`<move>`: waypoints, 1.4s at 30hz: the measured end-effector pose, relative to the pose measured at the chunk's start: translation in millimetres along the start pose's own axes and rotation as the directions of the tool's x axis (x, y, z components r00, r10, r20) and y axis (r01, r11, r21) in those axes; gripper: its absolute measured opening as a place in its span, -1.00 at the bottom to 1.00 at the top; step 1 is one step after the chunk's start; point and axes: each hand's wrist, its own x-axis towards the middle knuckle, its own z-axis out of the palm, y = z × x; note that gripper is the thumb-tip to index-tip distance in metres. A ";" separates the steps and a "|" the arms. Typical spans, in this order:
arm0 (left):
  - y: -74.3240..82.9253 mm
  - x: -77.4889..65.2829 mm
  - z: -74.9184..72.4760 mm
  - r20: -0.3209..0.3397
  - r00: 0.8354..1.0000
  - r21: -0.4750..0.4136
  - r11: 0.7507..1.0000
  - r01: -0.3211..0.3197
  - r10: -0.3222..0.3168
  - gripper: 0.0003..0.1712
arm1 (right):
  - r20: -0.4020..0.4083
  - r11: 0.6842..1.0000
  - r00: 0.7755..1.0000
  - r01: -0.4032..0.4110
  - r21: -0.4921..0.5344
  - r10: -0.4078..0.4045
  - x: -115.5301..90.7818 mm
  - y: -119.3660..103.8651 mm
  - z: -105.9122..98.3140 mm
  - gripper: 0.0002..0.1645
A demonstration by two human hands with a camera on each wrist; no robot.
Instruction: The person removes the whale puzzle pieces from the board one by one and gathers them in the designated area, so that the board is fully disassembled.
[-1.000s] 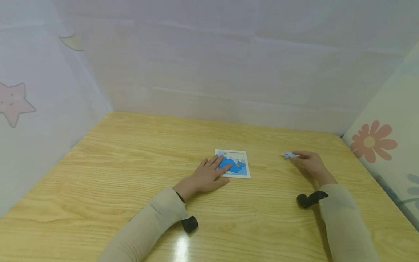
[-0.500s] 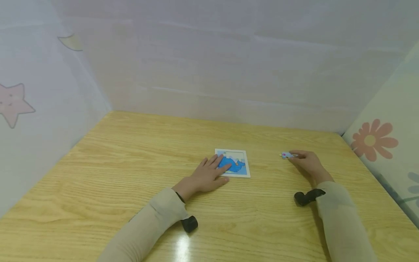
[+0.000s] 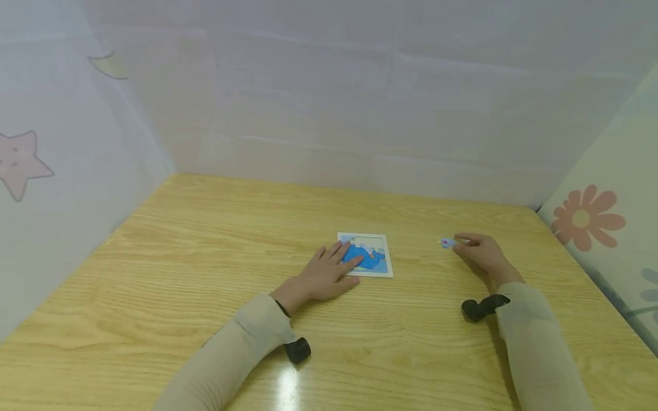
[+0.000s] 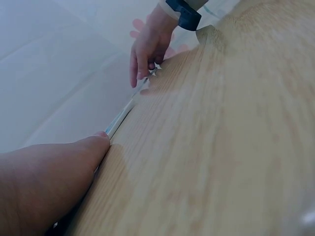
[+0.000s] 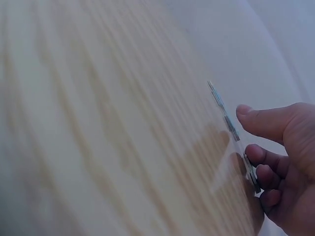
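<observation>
The left hand [image 3: 323,277] lies flat with its fingers straight and spread, part of it on the board [image 3: 389,268], gripping nothing; it is likely there to stop the board from sliding on the table [image 3: 411,342]. Its fingers hide some of the blue whale [image 3: 373,261] picture. Near the top right of the board is a pale patch [image 3: 377,244], which looks like a gap with no bits in it. Well away to the right, the piece [image 3: 447,243], light blue with a pink spot, is right at the fingertips of the right hand [image 3: 483,254]. That hand has bent fingers, with a space between the thumb and the first finger, but I cannot tell if it has hold of anything. In the right wrist view a second piece [image 5: 251,174] shows edge-on, close to the bent fingers and maybe touching them. The hand is down low, perhaps because such thin, flat things are hard to get under. Black cameras [image 3: 297,350] sit by the sleeves [image 3: 247,331], where they can see each hand's work
</observation>
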 end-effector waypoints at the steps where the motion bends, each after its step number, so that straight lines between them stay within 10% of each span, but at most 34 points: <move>1: 0.0 0.1 0.0 0.001 1.000 -0.001 1.000 0.000 0.000 -0.35 | -0.001 1.000 1.000 0.001 0.009 -0.001 -0.2 -0.3 -0.2 -0.33; 23: -5.2 -3.0 -0.4 -0.073 0.997 -0.051 0.999 -0.010 0.006 -0.32 | -0.063 0.980 0.993 0.112 0.166 -0.103 4.3 -39.4 4.7 -0.28; 42: -10.5 -16.1 -4.2 -0.061 0.998 -0.084 0.996 -0.038 0.033 -0.36 | -0.019 0.938 0.979 0.202 0.280 -0.205 16.8 -105.1 56.3 -0.40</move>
